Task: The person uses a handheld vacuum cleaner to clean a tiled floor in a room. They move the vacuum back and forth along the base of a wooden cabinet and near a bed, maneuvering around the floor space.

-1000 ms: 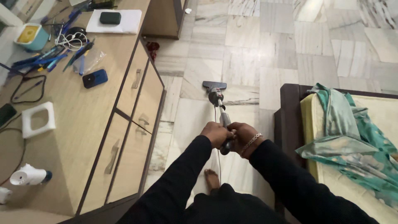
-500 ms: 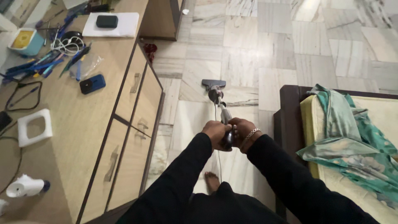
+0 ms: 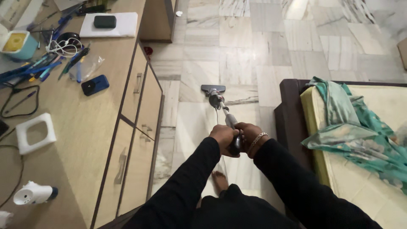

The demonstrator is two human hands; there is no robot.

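Both my hands grip the dark handle of a stick vacuum cleaner (image 3: 223, 111) in front of my body. My left hand (image 3: 223, 136) wraps the handle from the left. My right hand (image 3: 249, 135), with a metal bracelet at the wrist, clasps it from the right, touching the left hand. The vacuum's tube slopes down and away to its flat dark floor head (image 3: 213, 89), which rests on the pale marble floor (image 3: 271, 51). A thin cord hangs down beside the tube. My bare foot (image 3: 218, 180) shows below my hands.
A long wooden cabinet (image 3: 85, 123) with drawers runs along the left, its top littered with pens, cables, a blue case, a white square frame and a small white device. A dark-framed bed (image 3: 292, 118) with a yellow mattress and green cloth stands at the right.
The view has shifted a little left and the vacuum's head sits slightly farther left and forward on the floor. Both hands keep the same hold on the handle.
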